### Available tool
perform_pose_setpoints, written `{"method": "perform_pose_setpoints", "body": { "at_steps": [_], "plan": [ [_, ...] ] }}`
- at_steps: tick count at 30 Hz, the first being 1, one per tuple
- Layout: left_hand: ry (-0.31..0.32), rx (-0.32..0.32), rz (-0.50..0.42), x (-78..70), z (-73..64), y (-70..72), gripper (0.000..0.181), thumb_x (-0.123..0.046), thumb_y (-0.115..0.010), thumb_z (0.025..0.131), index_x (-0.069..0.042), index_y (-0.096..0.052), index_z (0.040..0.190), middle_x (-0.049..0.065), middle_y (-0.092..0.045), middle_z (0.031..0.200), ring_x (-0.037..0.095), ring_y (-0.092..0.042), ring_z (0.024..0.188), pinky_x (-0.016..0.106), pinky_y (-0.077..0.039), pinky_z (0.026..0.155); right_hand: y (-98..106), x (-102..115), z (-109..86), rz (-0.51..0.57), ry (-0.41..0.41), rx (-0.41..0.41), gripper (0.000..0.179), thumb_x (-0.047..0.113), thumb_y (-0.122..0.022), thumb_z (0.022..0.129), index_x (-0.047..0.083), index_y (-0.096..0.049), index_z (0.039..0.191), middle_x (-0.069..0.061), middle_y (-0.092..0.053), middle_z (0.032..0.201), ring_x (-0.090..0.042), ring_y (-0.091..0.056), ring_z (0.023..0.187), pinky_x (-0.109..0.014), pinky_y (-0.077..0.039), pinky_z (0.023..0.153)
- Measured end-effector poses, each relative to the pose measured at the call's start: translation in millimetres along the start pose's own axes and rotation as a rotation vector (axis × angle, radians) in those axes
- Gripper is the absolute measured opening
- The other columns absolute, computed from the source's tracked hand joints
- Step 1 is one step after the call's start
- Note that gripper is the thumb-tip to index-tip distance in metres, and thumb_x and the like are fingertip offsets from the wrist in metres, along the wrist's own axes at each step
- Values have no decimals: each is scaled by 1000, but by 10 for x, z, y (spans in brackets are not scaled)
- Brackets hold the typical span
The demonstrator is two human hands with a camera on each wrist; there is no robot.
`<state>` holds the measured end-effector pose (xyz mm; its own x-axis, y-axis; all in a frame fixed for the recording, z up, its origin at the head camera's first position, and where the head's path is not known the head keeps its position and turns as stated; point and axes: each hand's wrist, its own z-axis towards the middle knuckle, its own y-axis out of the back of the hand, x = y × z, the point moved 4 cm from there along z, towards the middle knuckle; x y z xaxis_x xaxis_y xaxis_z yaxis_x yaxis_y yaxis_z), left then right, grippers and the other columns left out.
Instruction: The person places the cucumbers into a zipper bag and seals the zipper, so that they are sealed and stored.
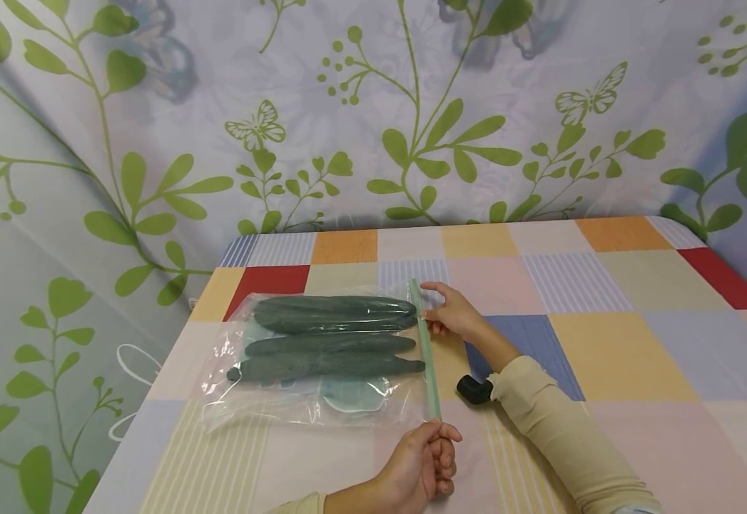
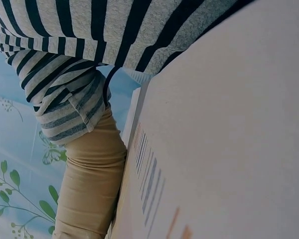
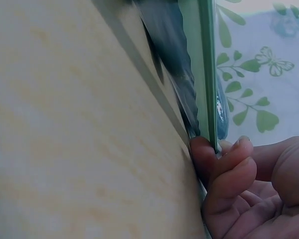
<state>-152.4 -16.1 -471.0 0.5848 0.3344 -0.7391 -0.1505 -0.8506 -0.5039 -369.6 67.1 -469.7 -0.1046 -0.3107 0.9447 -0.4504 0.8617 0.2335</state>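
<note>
A clear zip bag with a green closure strip lies flat on the table. Inside it are several long dark green cucumbers, placed side by side. At the strip's near end my left hand pinches the corner, its other fingers curled. Farther up, toward the far end, my right hand has its thumb and fingers at the strip. The right wrist view shows those fingertips pinching the green edge. My left hand does not appear in the left wrist view.
A patchwork-print cloth covers the table. Behind it hangs a curtain with green leaves. A small black device sits by my right wrist. White cord hangs at the left edge. A striped shirt and beige sleeve show in the left wrist view.
</note>
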Motion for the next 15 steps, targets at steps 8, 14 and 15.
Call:
{"method": "perform_pose_setpoints", "body": {
  "at_steps": [8, 14, 15],
  "plan": [
    [-6, 14, -5, 7, 24, 21, 24, -29, -32, 93, -19, -51, 82, -10, -39, 56, 5, -32, 51, 19, -27, 49, 22, 45, 98, -10, 14, -14, 63, -1, -55, 86, 8, -28, 142, -1, -58, 56, -8, -45, 42, -21, -39, 42],
    [8, 17, -6, 7, 11, 14, 25, -29, -32, 93, -20, -51, 81, -11, -40, 55, 5, -34, 51, 18, -28, 49, 56, 33, 195, -1, 3, -22, 63, 0, -54, 87, 9, -26, 143, -1, -58, 58, -8, -46, 43, -21, -39, 43],
    [15, 17, -6, 11, 11, 14, 25, -30, -32, 94, -20, -51, 81, -11, -40, 55, 4, -34, 52, 18, -28, 49, 64, 33, 209, -2, 3, -25, 63, 0, -54, 87, 9, -26, 143, -1, -58, 57, -7, -45, 43, -20, -39, 43]
  ]
}}
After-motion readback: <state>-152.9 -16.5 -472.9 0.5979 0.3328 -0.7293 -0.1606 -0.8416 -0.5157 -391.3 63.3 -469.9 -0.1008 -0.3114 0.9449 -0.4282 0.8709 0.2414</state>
